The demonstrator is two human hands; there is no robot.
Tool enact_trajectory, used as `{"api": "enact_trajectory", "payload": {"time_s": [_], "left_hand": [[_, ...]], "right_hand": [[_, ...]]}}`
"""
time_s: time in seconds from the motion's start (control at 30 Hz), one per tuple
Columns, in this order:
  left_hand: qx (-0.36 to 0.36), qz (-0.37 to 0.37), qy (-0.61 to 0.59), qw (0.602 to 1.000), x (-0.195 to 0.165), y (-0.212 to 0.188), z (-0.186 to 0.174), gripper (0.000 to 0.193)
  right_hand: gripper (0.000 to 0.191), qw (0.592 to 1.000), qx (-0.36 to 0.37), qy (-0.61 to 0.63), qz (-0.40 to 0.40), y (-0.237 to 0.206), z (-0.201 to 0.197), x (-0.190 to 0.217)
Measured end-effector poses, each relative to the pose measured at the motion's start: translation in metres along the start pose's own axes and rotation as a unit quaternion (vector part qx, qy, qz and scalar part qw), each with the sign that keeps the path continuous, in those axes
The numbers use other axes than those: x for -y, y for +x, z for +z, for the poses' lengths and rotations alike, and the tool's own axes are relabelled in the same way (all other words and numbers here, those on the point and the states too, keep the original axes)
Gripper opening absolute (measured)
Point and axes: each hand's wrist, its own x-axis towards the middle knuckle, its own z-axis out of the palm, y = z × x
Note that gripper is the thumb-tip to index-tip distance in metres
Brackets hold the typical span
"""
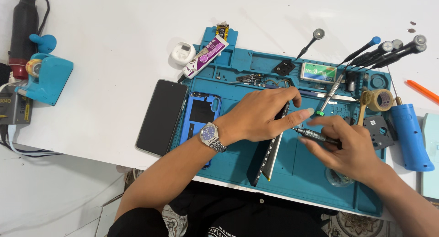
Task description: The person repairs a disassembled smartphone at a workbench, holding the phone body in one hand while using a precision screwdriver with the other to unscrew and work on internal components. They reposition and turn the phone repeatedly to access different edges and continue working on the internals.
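In the head view, the left hand (265, 115) grips a dark phone body (269, 152) stood on its long edge on the blue work mat (302, 173), fingers curled over its top end. The right hand (345, 148) pinches a slim precision screwdriver (315, 136), tip aimed at the phone's upper edge, just beside the left fingertips (305, 113). A slip of the tip could likely scratch the frame or jab those fingers. A phone balanced on edge could twist and topple. A black screen panel (161, 115) overhangs the table edge nearby.
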Motion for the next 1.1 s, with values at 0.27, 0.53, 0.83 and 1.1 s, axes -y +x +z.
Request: {"api": "enact_trajectory", "payload": {"time_s": [0.27, 0.53, 0.83, 1.1], "left_hand": [[0.001, -0.005, -0.002, 1.000, -0.0015, -0.0008, -0.0011, 0.067], [-0.005, 0.005, -0.002, 1.000, -0.0019, -0.0003, -0.0009, 0.067], [-0.009, 0.006, 0.005, 1.000, -0.0005, -0.0011, -0.0001, 0.068], [0.002, -0.007, 0.007, 1.000, -0.0017, -0.0005, -0.0020, 0.068]], "right_hand": [[0.041, 1.000, 0.022, -0.017, 0.014, 0.0049, -0.0034, 0.0069], [0.029, 1.000, 0.015, 0.002, -0.004, 0.0035, -0.0028, 0.0048], [0.032, 1.000, 0.021, -0.013, 0.018, 0.0028, -0.0013, 0.0022], [0.022, 1.000, 0.010, 0.013, -0.015, 0.0034, 0.0007, 0.0025]]}}
